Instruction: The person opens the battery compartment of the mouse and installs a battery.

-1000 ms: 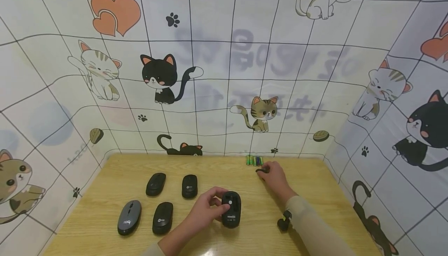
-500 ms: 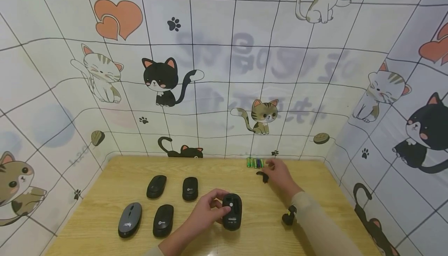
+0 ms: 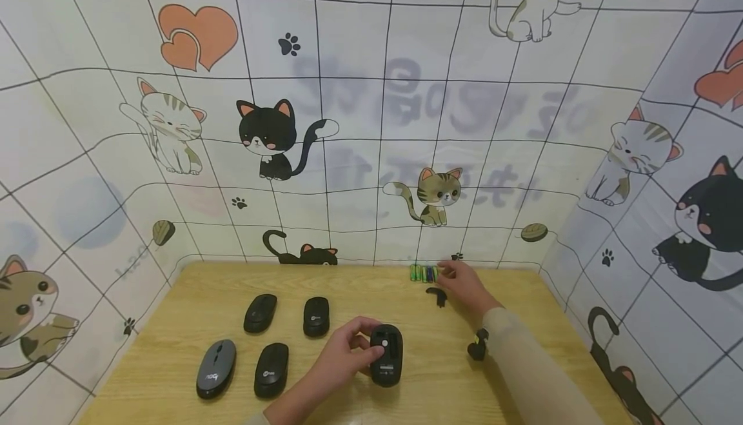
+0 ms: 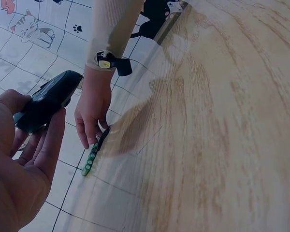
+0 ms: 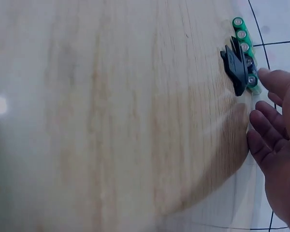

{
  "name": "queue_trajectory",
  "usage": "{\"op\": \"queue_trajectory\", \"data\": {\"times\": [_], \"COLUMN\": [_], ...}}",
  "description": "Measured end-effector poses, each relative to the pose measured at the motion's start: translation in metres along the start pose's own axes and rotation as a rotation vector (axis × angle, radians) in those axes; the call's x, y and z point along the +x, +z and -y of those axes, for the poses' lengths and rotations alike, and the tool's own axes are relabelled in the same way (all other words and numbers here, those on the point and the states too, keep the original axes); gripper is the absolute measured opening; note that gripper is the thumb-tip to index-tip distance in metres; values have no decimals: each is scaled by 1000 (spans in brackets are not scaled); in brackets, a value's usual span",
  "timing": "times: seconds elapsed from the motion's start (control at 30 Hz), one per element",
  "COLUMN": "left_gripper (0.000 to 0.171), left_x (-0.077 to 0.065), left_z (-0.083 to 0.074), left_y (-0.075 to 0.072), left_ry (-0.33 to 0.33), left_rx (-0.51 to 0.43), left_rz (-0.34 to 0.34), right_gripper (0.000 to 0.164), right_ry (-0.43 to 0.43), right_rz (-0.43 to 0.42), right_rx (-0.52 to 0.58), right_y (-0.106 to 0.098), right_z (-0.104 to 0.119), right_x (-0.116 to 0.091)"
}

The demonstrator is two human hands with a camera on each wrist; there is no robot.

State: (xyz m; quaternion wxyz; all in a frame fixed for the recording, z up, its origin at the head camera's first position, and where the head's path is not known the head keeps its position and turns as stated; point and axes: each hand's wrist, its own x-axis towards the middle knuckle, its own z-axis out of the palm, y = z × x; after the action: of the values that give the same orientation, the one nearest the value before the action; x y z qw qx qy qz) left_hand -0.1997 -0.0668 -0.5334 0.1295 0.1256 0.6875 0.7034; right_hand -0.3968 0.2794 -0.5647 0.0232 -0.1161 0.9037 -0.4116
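In the head view my left hand (image 3: 347, 353) holds a black computer mouse (image 3: 387, 364) underside up, thumb on its near side, with an opened battery recess showing. The left wrist view shows the fingers and thumb gripping the mouse (image 4: 48, 99) by its edges. My right hand (image 3: 464, 284) is beside the right end of a row of several green batteries (image 3: 422, 274), one of them dark blue. A black battery cover (image 3: 441, 297) lies just in front of the row. In the right wrist view the right fingers are relaxed, one fingertip near the end battery (image 5: 252, 80); contact is unclear.
To the left on the wooden table (image 3: 348, 405) are a grey mouse (image 3: 216, 368) and three black mice, one nearest the front (image 3: 271, 370). A cat-patterned sheet (image 3: 360, 109) hangs behind and along both sides. A wrist camera (image 3: 478, 345) sits on the right sleeve.
My right hand has let go of the black battery cover, which now lies on the table, and has shifted to the end of the battery row. The left hand still holds the mouse.
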Motion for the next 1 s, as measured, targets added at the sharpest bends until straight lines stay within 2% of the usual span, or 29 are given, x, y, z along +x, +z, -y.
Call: {"op": "queue_trajectory", "data": {"times": [0.27, 0.47, 0.73, 1.0], "left_gripper": [37, 37, 37, 37], "left_x": [-1, 0, 0, -1], "left_z": [0, 0, -1, -2], "left_y": [0, 0, -1, -3], "left_ry": [2, 10, 6, -7], "left_rx": [10, 12, 9, 9], "left_rz": [0, -2, -1, -4], "right_gripper": [48, 48, 46, 44], "right_ry": [2, 30, -40, -23], "right_rz": [41, 80, 110, 154], "right_rx": [-51, -14, -64, -85], "right_y": [0, -4, -7, -11], "right_z": [6, 4, -3, -2], "right_x": [7, 11, 17, 19]}}
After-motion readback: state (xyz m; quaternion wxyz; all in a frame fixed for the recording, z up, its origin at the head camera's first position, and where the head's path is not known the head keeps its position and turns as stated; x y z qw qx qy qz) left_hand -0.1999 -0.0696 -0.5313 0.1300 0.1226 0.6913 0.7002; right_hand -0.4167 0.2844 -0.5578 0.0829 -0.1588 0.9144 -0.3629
